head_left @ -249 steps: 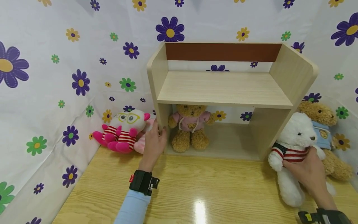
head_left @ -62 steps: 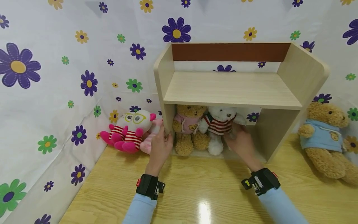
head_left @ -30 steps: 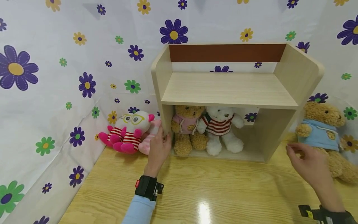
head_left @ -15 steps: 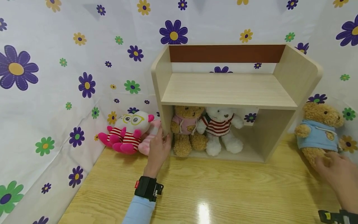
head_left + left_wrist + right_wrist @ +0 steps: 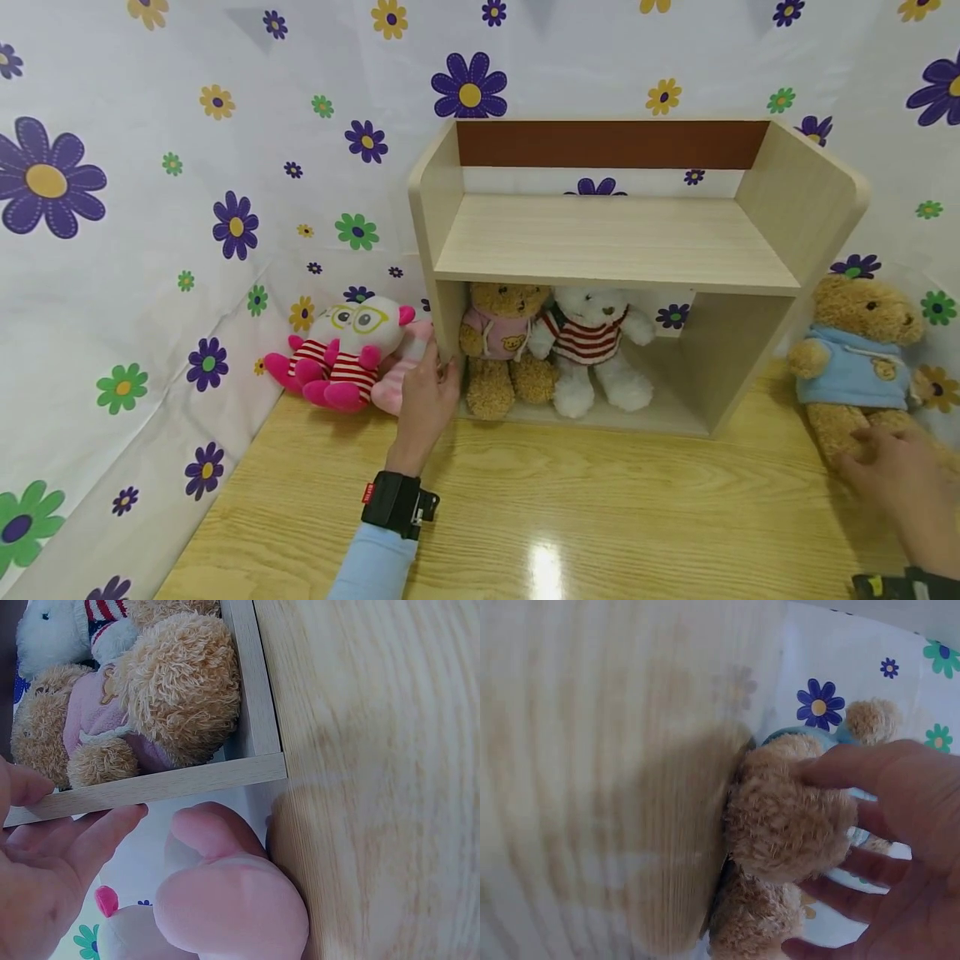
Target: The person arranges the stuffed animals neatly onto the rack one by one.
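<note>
In the head view, my left hand (image 5: pixel 425 404) grips the front edge of the left side panel (image 5: pixel 165 782) of a pale wooden shelf (image 5: pixel 615 237), thumb inside and fingers outside. At the right, my right hand (image 5: pixel 903 483) holds a leg (image 5: pixel 784 817) of a brown teddy bear (image 5: pixel 855 367) in a blue hoodie, which leans against the wall. The right wrist view has the thumb on one side of that leg and curled fingers on the other. Inside the lower compartment sit a brown bear (image 5: pixel 501 337) in a pink hoodie and a white bear (image 5: pixel 588 346) in a striped top.
Left of the shelf lie a pink-and-white plush toy (image 5: pixel 348 354) with yellow glasses and a pale pink plush (image 5: pixel 232 900), partly behind my left hand. The wooden table (image 5: pixel 562 500) spreads in front. A flower-patterned cloth (image 5: pixel 300 125) hangs behind and at the sides.
The white bear went from the right side into the shelf beside the pink-hoodie bear. My right hand let it go, moved right and took the blue-hoodie bear's leg. My left hand stayed on the panel.
</note>
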Motion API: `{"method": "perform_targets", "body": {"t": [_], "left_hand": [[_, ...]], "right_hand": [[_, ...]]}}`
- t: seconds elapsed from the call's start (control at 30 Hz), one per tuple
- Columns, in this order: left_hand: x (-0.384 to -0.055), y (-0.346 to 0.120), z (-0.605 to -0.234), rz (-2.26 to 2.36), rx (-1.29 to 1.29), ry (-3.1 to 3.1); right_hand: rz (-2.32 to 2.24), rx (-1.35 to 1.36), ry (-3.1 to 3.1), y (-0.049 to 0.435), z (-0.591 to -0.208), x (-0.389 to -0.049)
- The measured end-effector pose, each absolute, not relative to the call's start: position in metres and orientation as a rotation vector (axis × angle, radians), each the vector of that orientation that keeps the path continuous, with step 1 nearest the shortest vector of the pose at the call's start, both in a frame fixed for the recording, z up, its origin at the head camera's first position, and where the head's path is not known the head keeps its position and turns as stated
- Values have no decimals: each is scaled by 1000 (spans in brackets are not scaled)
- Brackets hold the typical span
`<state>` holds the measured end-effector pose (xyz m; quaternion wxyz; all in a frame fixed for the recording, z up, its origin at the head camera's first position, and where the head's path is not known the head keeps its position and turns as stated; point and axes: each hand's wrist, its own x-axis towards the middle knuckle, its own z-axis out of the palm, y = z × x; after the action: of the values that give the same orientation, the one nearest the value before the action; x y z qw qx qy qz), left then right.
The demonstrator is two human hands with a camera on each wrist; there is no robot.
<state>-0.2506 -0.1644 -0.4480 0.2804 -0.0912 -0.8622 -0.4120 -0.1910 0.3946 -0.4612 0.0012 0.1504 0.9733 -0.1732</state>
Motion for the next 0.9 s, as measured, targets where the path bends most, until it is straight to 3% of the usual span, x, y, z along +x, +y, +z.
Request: {"method": "perform_targets", "body": {"t": [0.43, 0.77, 0.9], "left_hand": [[-254, -162, -447, -1105, -266, -2304], [-254, -163, -446, -1124, -254, -2315], [-253, -161, -447, -1126, -253, -2334]], "right_hand": [[-227, 24, 3618, 396, -454, -179], [-241, 191, 3404, 413, -456, -197], [-215, 398, 3260, 418, -453, -203]]}}
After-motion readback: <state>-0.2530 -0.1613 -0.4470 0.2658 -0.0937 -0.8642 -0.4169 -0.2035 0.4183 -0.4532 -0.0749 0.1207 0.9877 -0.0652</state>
